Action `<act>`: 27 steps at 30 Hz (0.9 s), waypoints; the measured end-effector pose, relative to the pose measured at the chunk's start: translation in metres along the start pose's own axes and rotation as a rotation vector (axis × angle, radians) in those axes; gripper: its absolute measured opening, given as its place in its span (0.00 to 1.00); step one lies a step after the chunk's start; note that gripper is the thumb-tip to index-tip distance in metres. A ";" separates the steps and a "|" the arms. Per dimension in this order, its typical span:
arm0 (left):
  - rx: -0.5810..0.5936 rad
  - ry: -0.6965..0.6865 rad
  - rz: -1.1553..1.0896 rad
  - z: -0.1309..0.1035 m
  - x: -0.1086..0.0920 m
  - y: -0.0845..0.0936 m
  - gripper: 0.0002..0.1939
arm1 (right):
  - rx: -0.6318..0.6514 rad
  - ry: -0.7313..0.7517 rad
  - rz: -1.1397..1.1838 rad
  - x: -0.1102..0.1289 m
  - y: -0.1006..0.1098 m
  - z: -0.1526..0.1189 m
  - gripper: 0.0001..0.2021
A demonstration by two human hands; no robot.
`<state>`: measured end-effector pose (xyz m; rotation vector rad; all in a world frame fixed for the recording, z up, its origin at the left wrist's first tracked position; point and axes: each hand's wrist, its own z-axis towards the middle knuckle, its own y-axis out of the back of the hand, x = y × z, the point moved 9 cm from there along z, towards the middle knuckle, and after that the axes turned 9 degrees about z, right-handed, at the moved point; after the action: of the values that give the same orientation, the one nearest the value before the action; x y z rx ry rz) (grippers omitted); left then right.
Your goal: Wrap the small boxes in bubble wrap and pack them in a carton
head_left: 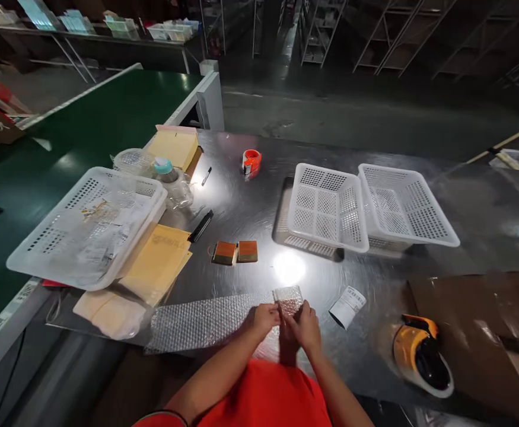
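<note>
Bubble wrap [206, 323] lies at six o'clock on a metal table [241, 201], its strip trailing toward nine o'clock from a folded end. The left hand [266, 318], nearly closed, pinches the fold's left edge; the right hand [306, 327], fingers curled, grips its right side. The wrap looks light, soft and springy, perhaps slippery, best held by its edges. Any contents are unclear; some fingertips are hidden. At the fold's three o'clock, a white label [349, 306] is too small to read.
</note>
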<state>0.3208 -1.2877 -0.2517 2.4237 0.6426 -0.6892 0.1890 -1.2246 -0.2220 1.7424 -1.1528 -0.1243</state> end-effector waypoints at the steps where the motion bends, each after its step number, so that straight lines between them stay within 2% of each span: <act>1: 0.007 -0.033 0.046 -0.003 -0.005 -0.003 0.15 | 0.000 -0.010 -0.011 -0.005 0.004 0.002 0.37; 3: -0.005 -0.111 0.151 -0.011 -0.011 0.002 0.17 | -0.004 -0.023 -0.028 -0.011 0.008 0.005 0.38; 5: -0.037 -0.193 0.304 -0.022 -0.010 0.015 0.19 | -0.014 -0.025 -0.018 -0.012 0.008 0.006 0.38; 7: -0.043 -0.287 0.570 -0.032 -0.004 0.025 0.23 | -0.044 -0.001 0.030 -0.007 0.008 0.004 0.36; 9: -0.014 -0.381 0.845 -0.038 0.005 0.028 0.26 | -0.078 0.029 0.055 0.001 0.010 0.000 0.34; 11: 0.026 -0.449 0.978 -0.042 0.016 0.028 0.28 | -0.116 0.054 -0.001 0.013 0.013 -0.006 0.31; 15: 0.043 -0.475 1.044 -0.046 0.029 0.029 0.26 | -0.188 0.134 -0.172 0.045 0.015 -0.019 0.24; 19: 0.040 -0.482 1.042 -0.052 0.031 0.033 0.28 | -0.241 0.172 -0.209 0.062 0.002 -0.037 0.19; 24: 0.055 -0.516 1.006 -0.052 0.027 0.037 0.19 | -0.125 0.349 -0.145 0.086 -0.035 -0.057 0.25; 27: 0.007 -0.492 0.993 -0.054 0.034 0.049 0.19 | -0.081 0.458 -0.132 0.097 -0.052 -0.064 0.24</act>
<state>0.3918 -1.2822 -0.2146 2.0669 -0.7187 -0.7632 0.3096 -1.2506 -0.1908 1.6618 -0.6906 0.1417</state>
